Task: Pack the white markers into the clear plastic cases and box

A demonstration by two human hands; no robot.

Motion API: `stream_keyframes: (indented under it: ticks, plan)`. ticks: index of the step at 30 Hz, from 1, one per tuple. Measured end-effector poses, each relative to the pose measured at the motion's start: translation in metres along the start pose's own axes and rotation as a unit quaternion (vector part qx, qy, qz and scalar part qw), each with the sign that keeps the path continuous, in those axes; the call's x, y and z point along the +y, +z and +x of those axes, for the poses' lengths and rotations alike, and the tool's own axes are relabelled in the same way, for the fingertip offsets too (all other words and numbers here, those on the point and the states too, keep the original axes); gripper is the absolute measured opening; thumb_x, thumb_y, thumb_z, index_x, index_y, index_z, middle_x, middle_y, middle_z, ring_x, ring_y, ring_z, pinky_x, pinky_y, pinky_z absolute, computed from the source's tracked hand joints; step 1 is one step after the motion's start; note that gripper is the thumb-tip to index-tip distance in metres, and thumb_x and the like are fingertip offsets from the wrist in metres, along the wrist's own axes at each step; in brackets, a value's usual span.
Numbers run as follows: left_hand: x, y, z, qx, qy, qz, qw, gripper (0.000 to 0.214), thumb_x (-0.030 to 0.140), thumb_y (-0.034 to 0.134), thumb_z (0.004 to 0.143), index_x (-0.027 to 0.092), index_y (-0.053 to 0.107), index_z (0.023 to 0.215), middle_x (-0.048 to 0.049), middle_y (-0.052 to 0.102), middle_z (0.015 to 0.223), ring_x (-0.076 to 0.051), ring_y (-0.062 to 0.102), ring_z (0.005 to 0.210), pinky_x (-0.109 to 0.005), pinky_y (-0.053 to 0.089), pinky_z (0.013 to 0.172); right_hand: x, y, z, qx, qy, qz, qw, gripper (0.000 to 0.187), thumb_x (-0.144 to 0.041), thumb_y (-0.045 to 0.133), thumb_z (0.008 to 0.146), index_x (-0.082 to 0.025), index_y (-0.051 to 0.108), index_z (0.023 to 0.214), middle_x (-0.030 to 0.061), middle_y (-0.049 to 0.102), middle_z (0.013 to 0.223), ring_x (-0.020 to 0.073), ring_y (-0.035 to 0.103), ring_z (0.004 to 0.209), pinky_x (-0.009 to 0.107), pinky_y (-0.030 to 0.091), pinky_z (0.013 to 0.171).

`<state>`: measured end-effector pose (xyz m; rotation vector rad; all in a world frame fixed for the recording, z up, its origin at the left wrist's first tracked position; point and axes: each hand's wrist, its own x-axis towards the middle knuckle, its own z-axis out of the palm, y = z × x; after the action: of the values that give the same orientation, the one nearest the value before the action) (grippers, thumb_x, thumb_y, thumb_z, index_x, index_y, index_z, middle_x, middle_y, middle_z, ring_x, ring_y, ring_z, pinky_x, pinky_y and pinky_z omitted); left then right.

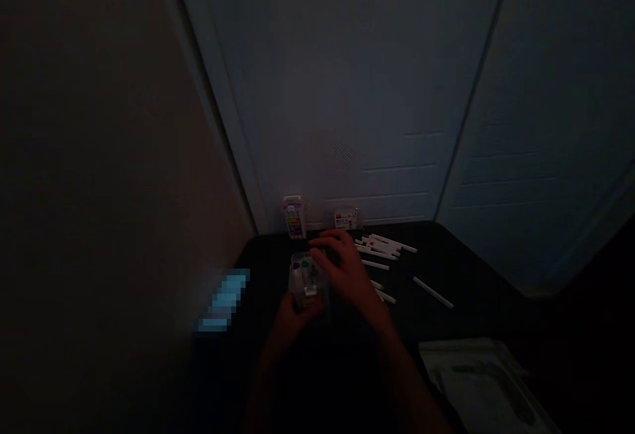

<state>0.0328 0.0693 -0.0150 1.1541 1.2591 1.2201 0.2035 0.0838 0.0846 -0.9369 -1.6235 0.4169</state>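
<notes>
The scene is very dark. My left hand [290, 318] grips the near end of a small clear plastic case [308, 282] on a black table [446, 268]. Coloured marker caps show dimly through its far end. My right hand [342, 265] lies over the far right of the case, fingers curled at its top edge; whether they hold a marker is hidden. Several white markers [380, 247] lie loose just right of that hand, and one marker with a dark cap [429, 290] lies apart, farther right.
A marker pack [294, 216] stands upright at the table's back edge by the wall, with a second low clear pack [346, 217] beside it. A pale tray or sheet [476, 374] sits at the near right. Grey panel walls close the back and right.
</notes>
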Motion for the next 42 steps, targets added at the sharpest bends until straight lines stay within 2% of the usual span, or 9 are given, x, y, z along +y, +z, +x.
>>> stream_keyframes:
  ticks: [4,7,11,15,19,25,29,37,42]
  plan:
    - [-0.001,-0.001,0.0,-0.013,0.004,0.002,1.0,0.068,0.041,0.096,0.057,0.015,0.071,0.115,-0.0128,0.08,0.112,-0.033,0.076,0.104,-0.039,0.062,0.087,0.034,-0.028,0.005,0.07,0.004,-0.053,0.996,0.024,-0.041,0.062,0.1,-0.024,0.077,0.106,0.0087,0.067,0.116,0.0244,0.061,0.116,0.043,0.045,0.108]
    - [-0.004,-0.003,0.001,-0.01,-0.006,0.008,1.0,0.065,0.04,0.096,0.059,0.016,0.071,0.114,-0.0127,0.08,0.115,-0.032,0.076,0.105,-0.038,0.062,0.089,0.073,-0.052,0.003,0.101,0.048,-0.142,0.983,0.027,-0.04,0.059,0.098,-0.021,0.078,0.103,0.0115,0.071,0.111,0.0276,0.063,0.11,0.044,0.047,0.102]
    - [-0.009,-0.005,0.004,-0.007,-0.012,0.006,1.0,0.067,0.04,0.096,0.06,0.016,0.069,0.117,-0.0134,0.079,0.115,-0.032,0.076,0.105,-0.04,0.062,0.09,0.121,-0.073,-0.011,0.084,0.156,-0.256,0.95,0.028,-0.033,0.056,0.096,-0.018,0.077,0.108,0.013,0.077,0.115,0.0287,0.066,0.111,0.042,0.047,0.102]
    - [-0.011,-0.006,0.005,0.001,-0.016,0.01,1.0,0.068,0.04,0.097,0.059,0.014,0.069,0.115,-0.0141,0.079,0.113,-0.033,0.076,0.103,-0.042,0.061,0.089,0.147,-0.077,-0.025,0.067,0.203,-0.291,0.933,0.027,-0.023,0.059,0.09,-0.016,0.079,0.107,0.0138,0.078,0.116,0.0307,0.066,0.114,0.043,0.045,0.106]
    - [-0.012,-0.007,0.006,0.01,-0.016,0.014,1.0,0.068,0.04,0.097,0.058,0.014,0.069,0.114,-0.014,0.079,0.112,-0.033,0.076,0.104,-0.041,0.061,0.09,0.155,-0.071,-0.028,0.058,0.224,-0.313,0.921,0.029,-0.021,0.063,0.087,-0.015,0.079,0.111,0.0148,0.076,0.124,0.0314,0.062,0.123,0.044,0.041,0.111]
    - [-0.01,-0.006,0.006,-0.008,-0.015,-0.003,1.0,0.068,0.042,0.098,0.056,0.015,0.069,0.112,-0.013,0.079,0.111,-0.034,0.076,0.103,-0.043,0.061,0.089,0.155,-0.066,-0.028,0.051,0.256,-0.337,0.905,0.033,-0.029,0.063,0.092,-0.019,0.078,0.12,0.0141,0.071,0.136,0.0379,0.054,0.13,0.048,0.044,0.105]
    - [-0.006,-0.005,0.004,0.0,-0.006,-0.005,1.0,0.068,0.04,0.098,0.056,0.016,0.069,0.113,-0.0132,0.079,0.114,-0.034,0.075,0.108,-0.042,0.06,0.094,0.153,-0.066,-0.029,0.042,0.271,-0.351,0.895,0.035,-0.032,0.059,0.096,-0.017,0.078,0.122,0.0169,0.072,0.133,0.041,0.056,0.127,0.05,0.045,0.103]
    - [-0.005,-0.005,0.003,-0.016,-0.012,-0.001,1.0,0.07,0.04,0.096,0.058,0.015,0.067,0.116,-0.0133,0.078,0.115,-0.033,0.075,0.107,-0.042,0.061,0.092,0.153,-0.064,-0.029,0.018,0.269,-0.367,0.89,0.037,-0.031,0.063,0.095,-0.016,0.076,0.126,0.0189,0.073,0.129,0.039,0.06,0.125,0.048,0.045,0.104]
    - [-0.005,-0.004,0.004,-0.002,-0.016,-0.005,1.0,0.068,0.04,0.098,0.055,0.015,0.068,0.11,-0.0129,0.079,0.112,-0.033,0.076,0.104,-0.042,0.062,0.089,0.155,-0.066,-0.029,0.005,0.258,-0.358,0.897,0.034,-0.027,0.069,0.089,-0.02,0.079,0.12,0.0137,0.076,0.124,0.0344,0.062,0.125,0.041,0.045,0.106]
